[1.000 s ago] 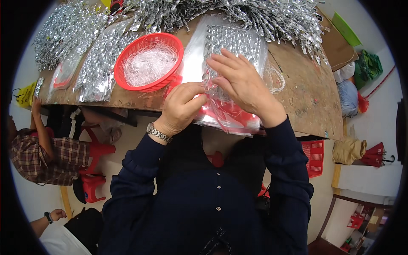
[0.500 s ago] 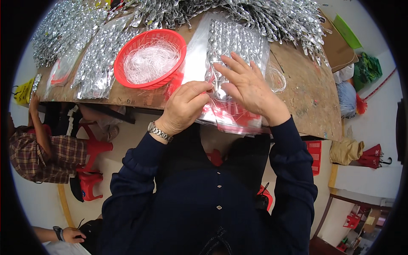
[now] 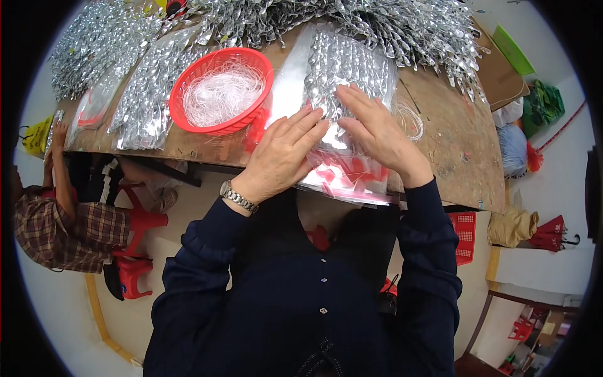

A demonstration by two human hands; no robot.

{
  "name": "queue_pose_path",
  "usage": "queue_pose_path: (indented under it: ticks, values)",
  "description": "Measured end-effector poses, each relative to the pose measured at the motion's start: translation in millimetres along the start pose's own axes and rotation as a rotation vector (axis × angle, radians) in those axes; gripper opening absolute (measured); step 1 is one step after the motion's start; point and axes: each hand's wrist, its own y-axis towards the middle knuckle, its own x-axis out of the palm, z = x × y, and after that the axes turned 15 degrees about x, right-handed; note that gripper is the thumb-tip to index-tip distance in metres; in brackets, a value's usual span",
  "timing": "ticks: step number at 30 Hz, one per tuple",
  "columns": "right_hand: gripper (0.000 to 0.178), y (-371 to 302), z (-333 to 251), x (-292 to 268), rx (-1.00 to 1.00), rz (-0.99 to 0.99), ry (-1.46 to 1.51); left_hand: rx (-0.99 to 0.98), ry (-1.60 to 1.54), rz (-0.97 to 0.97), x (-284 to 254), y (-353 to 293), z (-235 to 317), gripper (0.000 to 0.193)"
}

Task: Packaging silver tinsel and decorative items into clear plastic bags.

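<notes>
A clear plastic bag (image 3: 294,66) of shiny silver twisted strips (image 3: 348,60) lies in front of me, its red-patterned end (image 3: 352,173) at the table's near edge. Over the bag's left side rests my left hand (image 3: 279,151), fingers stretched out and slanting to the right, with nothing seen in it. My right hand (image 3: 383,135) lies across the strips on the other side, fingers extended and thumb apart, holding nothing. The fingertips of both hands point toward the middle of the bag. What lies beneath the palms is hidden.
Left of the bag stands a red basket (image 3: 178,110) of white threads (image 3: 223,94). A loose coil of clear thread (image 3: 411,119) lies on the wooden table (image 3: 455,138) at right. Silver strips are heaped along the back. A person in a plaid shirt (image 3: 56,220) works at far left.
My left hand's fingers have gone from pinched to stretched flat over the bag. My right hand has lowered slightly. The bag's red-patterned end now lies flatter, its pink edge showing.
</notes>
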Motion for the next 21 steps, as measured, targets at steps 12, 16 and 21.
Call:
queue_pose_path:
  ticks: [12,16,21]
  values:
    - [0.054,5.5,-5.7,-5.8,0.082,0.022,-0.182,0.004,0.017,0.000,-1.3,-0.7,-2.7,0.061]
    - [0.049,18.6,-5.3,1.5,-0.036,0.250,-0.233,-0.005,0.039,-0.002,-0.1,-1.8,-0.9,0.063]
    - [0.048,18.4,-3.5,35.5,-0.039,0.329,-0.377,-0.005,0.035,0.005,-2.9,-1.4,-1.6,0.064]
